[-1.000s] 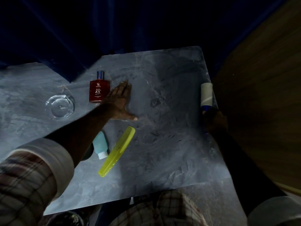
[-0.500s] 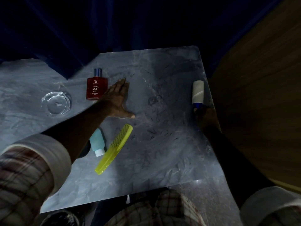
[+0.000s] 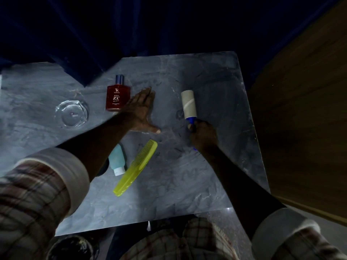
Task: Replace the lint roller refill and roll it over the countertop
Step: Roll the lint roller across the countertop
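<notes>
Pale lint roller [image 3: 188, 104] beyond right fingers [image 3: 191, 126]

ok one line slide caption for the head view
Right hand runs a lint roller over the countertop; left hand rests flat.

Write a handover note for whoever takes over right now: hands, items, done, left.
Left hand: flat on the countertop, open, beside the red bottle.
Right hand: gripping the blue handle of the lint roller, roll lying on the stone, right of the left hand.
Comb, teal bottle and glass dish sit on the left half.
Done: roller is on the countertop. The roll looks like bare cardboard, so check the refill.
Left: roll the remaining surface.
</notes>
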The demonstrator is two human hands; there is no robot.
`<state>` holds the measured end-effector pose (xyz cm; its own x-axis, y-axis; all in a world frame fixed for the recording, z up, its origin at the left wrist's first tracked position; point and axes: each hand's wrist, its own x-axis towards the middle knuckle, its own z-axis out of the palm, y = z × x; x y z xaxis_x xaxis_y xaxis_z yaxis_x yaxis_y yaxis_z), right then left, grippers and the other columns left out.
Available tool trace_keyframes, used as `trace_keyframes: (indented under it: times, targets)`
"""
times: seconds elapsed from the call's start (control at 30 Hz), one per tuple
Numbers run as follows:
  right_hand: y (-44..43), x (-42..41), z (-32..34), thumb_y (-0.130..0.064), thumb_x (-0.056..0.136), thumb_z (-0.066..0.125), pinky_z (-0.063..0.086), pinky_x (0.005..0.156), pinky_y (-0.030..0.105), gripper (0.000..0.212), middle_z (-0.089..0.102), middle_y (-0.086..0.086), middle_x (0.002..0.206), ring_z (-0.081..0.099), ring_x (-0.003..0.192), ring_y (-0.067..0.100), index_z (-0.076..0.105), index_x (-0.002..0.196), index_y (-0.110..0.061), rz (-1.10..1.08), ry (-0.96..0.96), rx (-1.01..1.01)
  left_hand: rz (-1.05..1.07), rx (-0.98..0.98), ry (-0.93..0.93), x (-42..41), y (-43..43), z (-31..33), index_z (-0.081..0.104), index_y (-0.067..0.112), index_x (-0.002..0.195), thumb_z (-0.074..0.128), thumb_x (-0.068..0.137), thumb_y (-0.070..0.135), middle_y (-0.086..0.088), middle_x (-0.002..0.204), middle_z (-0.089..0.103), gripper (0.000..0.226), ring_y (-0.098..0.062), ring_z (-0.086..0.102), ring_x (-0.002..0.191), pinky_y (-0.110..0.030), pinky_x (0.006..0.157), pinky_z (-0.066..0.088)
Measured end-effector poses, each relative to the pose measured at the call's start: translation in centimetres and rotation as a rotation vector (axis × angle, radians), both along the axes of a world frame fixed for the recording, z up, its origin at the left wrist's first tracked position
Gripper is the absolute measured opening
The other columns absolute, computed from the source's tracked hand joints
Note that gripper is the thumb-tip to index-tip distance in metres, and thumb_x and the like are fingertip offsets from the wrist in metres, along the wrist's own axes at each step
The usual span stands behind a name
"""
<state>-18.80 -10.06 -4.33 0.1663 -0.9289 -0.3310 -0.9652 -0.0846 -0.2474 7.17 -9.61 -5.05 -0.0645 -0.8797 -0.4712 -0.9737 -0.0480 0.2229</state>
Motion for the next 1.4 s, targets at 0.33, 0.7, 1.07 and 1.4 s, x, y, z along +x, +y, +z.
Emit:
trace_keyframes:
  times: [0.33,0.7,1.07,1.4]
  targets:
    - [3.0,5.2,-0.8,-0.038,0.103,0.037,0.04,0.099,0.036,0.041,0.063,0.011,0.128,0.059,0.12,0.029,0.06,0.126,-0.013,0.129,-0.06,0.058,0.016,-0.011,0.002,-0.6,0.2,0.0,-0.012,0.02,0.167,0.072,0.055,0.093,-0.006,0.177,-0.018,0.158,-0.03,-0.007,0.164,-0.048,0.131,0.006]
    - [2.1,4.3,-0.6,-0.038,0.101,0.044,0.044,0.095,0.035,0.037,0.068,0.012,0.121,0.062,0.116,0.031,0.066,0.115,-0.012,0.049,-0.089,0.042,0.014,-0.01,-0.007,-0.4,0.1,0.0,-0.012,0.019,0.167,0.069,0.055,0.096,-0.008,0.177,-0.017,0.158,-0.031,-0.007,0.164,-0.052,0.133,0.01]
    - [-2.4,-5.2,0.2,-0.032,0.102,0.05,0.047,0.096,0.038,0.038,0.068,0.023,0.121,0.063,0.115,0.037,0.068,0.116,-0.002,-0.218,-0.112,0.05,0.012,-0.004,0.01,-0.1,0.2,0.0,-0.015,0.019,0.167,0.071,0.058,0.093,-0.005,0.176,-0.02,0.158,-0.027,-0.009,0.164,-0.046,0.134,0.005]
    - [-4.3,-12.6,1.5,-0.024,0.102,0.051,0.044,0.108,0.044,0.039,0.058,0.023,0.136,0.056,0.126,0.038,0.058,0.134,-0.002,-0.391,-0.109,0.157,-0.008,-0.016,0.0,0.1,0.2,-0.1,-0.015,0.017,0.167,0.068,0.057,0.096,-0.008,0.176,-0.019,0.159,-0.027,-0.009,0.164,-0.044,0.134,0.005]
